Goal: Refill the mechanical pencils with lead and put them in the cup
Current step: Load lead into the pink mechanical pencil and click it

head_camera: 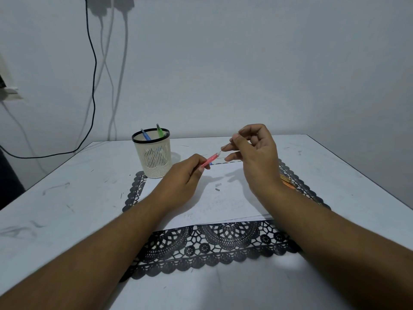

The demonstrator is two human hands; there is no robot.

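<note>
My left hand [182, 177] grips a pink mechanical pencil [210, 159], its open end pointing up and right. My right hand [257, 157] pinches a thin lead [224, 147] between thumb and forefinger, its lower tip at the pencil's open end. A cream mesh cup [153, 156] with a black rim stands at the left of the mat. It holds a blue pencil [145, 134] and a green pencil [159, 130]. Two small caps [218, 186] lie on the white paper [223, 202] below my hands.
A black lace mat [212, 245] lies under the paper on the white table [67, 198]. Orange pencils [288, 182] lie on the mat behind my right wrist, partly hidden. A black cable [92, 86] hangs on the wall at left.
</note>
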